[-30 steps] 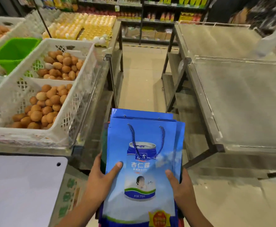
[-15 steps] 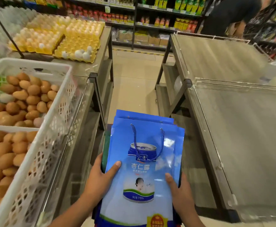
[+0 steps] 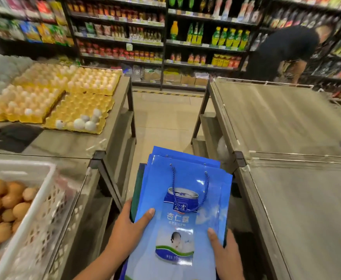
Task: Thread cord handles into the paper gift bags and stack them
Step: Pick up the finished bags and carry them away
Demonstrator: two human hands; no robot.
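A stack of flat, glossy blue paper gift bags (image 3: 182,215) is held face-up in the aisle between two grey display stands, low in the head view. The stack is clamped at both long edges. The left hand (image 3: 128,229) grips the left edge, thumb laid across the top bag's printed face, fingers hidden beneath. The right hand (image 3: 225,253) grips the right edge, thumb on the face as well, fingers curled under and out of sight. Both grips are closed on the stack.

A twisted dark-blue cord handle (image 3: 189,190) is threaded through two holes near the top bag's upper edge; its loop lies flat on the printed can picture. Edges of further bags are fanned out behind the top bag, offset toward the far end. A dark green edge shows along the stack's left side; what it belongs to cannot be told.

Left of the stack, a white plastic lattice crate (image 3: 34,209) filled with brown eggs (image 3: 1,207) is seen on the left grey surface (image 3: 70,142). Beyond the crate, yellow egg trays (image 3: 78,110) are laid out, one carrying a few white eggs. Right of the stack, the right grey surface (image 3: 299,199) is seen. Beyond the stack, at the aisle's far end, dark shelving stocked with bottles (image 3: 195,37) is seen, and a bending person in dark clothes (image 3: 282,51).
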